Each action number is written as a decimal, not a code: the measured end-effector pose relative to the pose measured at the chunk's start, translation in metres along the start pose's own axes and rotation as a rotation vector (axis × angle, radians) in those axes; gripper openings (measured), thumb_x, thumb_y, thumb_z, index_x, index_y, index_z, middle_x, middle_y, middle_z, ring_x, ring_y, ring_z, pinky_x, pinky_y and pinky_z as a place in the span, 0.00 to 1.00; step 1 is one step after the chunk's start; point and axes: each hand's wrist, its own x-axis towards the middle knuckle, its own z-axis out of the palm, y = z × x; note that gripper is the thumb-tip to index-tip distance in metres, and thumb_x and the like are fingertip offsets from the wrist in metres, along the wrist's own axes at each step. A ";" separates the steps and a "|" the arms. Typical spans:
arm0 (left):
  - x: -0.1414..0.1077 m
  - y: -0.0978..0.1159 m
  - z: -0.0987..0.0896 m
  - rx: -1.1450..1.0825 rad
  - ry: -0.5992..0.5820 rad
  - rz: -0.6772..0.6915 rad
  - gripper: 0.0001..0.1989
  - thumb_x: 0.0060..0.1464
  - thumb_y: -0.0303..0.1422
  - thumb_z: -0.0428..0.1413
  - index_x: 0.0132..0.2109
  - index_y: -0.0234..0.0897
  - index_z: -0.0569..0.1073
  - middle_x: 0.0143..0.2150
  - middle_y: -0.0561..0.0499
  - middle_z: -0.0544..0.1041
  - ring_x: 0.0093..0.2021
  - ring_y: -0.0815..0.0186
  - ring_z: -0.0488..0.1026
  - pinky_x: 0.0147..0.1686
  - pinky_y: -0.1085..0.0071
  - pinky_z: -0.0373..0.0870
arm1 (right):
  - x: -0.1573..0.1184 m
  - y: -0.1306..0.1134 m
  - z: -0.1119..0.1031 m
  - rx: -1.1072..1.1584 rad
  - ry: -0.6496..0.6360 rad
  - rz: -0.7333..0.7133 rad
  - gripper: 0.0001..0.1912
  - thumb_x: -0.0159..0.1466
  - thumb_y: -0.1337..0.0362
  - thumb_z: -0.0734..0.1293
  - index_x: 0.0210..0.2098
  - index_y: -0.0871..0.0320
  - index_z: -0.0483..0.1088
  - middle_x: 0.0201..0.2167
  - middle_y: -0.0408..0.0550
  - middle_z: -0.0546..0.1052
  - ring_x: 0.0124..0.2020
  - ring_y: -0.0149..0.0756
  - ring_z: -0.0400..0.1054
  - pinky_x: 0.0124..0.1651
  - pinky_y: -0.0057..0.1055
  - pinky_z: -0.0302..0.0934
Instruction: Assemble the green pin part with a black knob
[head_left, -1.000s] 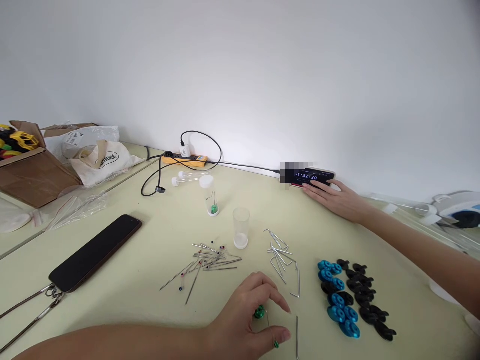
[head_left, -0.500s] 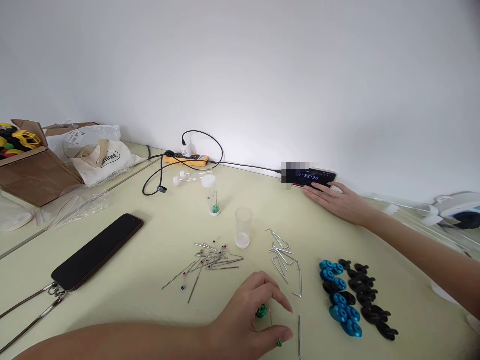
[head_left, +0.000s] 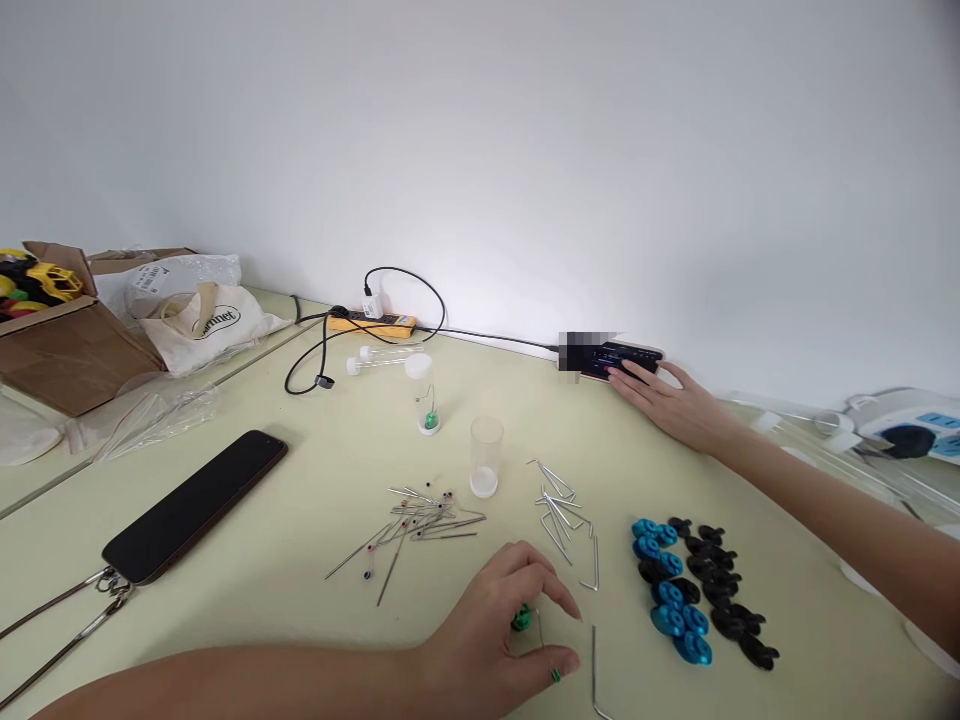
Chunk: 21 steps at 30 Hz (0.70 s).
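Note:
My left hand [head_left: 499, 630] rests at the front of the table, its thumb and index finger apart. A green piece with a bent wire [head_left: 521, 618] sits in the curve of this hand, and its small green end lies across the thumb; my other fingers are hidden. My right hand [head_left: 675, 405] reaches to the wall with fingers stretched onto the screen of a black phone [head_left: 637, 357]. Beyond the left hand stand an uncapped clear tube [head_left: 486, 455] and a capped tube [head_left: 421, 393] holding a similar green piece. Bent metal rods [head_left: 555, 510] lie between my hands.
Beaded wire pins [head_left: 420, 520] lie in a heap left of centre. Blue and black wing-shaped pieces [head_left: 671, 600] cluster at the right. A second phone [head_left: 199, 505] lies at the left, a cardboard box [head_left: 75, 350] behind it. A power strip [head_left: 375, 322] and cables run along the wall.
The timer digits on the phone under my right hand were readable before and no longer are. The view has shifted slightly. My left hand keeps the same pose.

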 end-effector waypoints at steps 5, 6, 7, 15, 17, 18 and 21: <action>-0.002 0.003 -0.001 0.018 0.008 -0.030 0.14 0.46 0.30 0.58 0.43 0.42 0.72 0.46 0.53 0.67 0.46 0.74 0.64 0.45 0.77 0.61 | -0.006 -0.007 -0.009 0.096 -0.025 0.049 0.33 0.67 0.76 0.47 0.68 0.54 0.35 0.66 0.45 0.47 0.69 0.37 0.39 0.65 0.54 0.43; -0.003 0.002 -0.001 0.012 0.016 -0.040 0.14 0.46 0.29 0.58 0.42 0.42 0.72 0.46 0.53 0.67 0.44 0.75 0.64 0.42 0.78 0.61 | -0.007 -0.009 -0.013 0.121 -0.033 0.065 0.32 0.66 0.76 0.47 0.68 0.53 0.38 0.66 0.44 0.48 0.69 0.37 0.41 0.65 0.54 0.44; -0.003 0.001 -0.002 0.001 0.023 -0.049 0.13 0.45 0.29 0.58 0.42 0.42 0.72 0.46 0.54 0.67 0.41 0.76 0.63 0.40 0.79 0.61 | -0.008 -0.012 -0.019 0.147 -0.041 0.089 0.31 0.66 0.76 0.47 0.67 0.52 0.42 0.65 0.44 0.49 0.68 0.38 0.44 0.64 0.54 0.45; 0.001 -0.008 -0.006 0.010 -0.030 0.017 0.18 0.41 0.29 0.62 0.42 0.40 0.71 0.48 0.53 0.67 0.44 0.75 0.64 0.42 0.78 0.63 | 0.021 -0.093 -0.134 0.502 -0.074 0.384 0.18 0.70 0.59 0.50 0.53 0.52 0.65 0.52 0.43 0.68 0.45 0.24 0.67 0.44 0.23 0.66; 0.001 -0.010 -0.005 0.020 -0.039 0.030 0.18 0.41 0.29 0.61 0.42 0.40 0.71 0.49 0.53 0.66 0.44 0.74 0.65 0.40 0.79 0.62 | 0.031 -0.127 -0.174 0.654 -0.121 0.353 0.18 0.70 0.56 0.49 0.54 0.44 0.62 0.50 0.38 0.68 0.44 0.17 0.66 0.44 0.14 0.64; 0.001 -0.011 -0.004 0.027 -0.037 0.039 0.16 0.42 0.29 0.60 0.42 0.40 0.71 0.49 0.52 0.66 0.44 0.74 0.65 0.39 0.79 0.62 | 0.036 -0.143 -0.192 0.889 -0.182 0.377 0.19 0.70 0.55 0.49 0.55 0.42 0.62 0.52 0.38 0.66 0.47 0.18 0.65 0.48 0.16 0.63; 0.003 -0.012 -0.001 0.053 -0.018 0.115 0.09 0.48 0.27 0.53 0.39 0.37 0.69 0.45 0.52 0.67 0.40 0.75 0.64 0.36 0.79 0.61 | 0.047 -0.181 -0.230 1.268 -0.303 0.317 0.20 0.69 0.52 0.50 0.59 0.38 0.58 0.56 0.40 0.61 0.46 0.21 0.64 0.47 0.19 0.63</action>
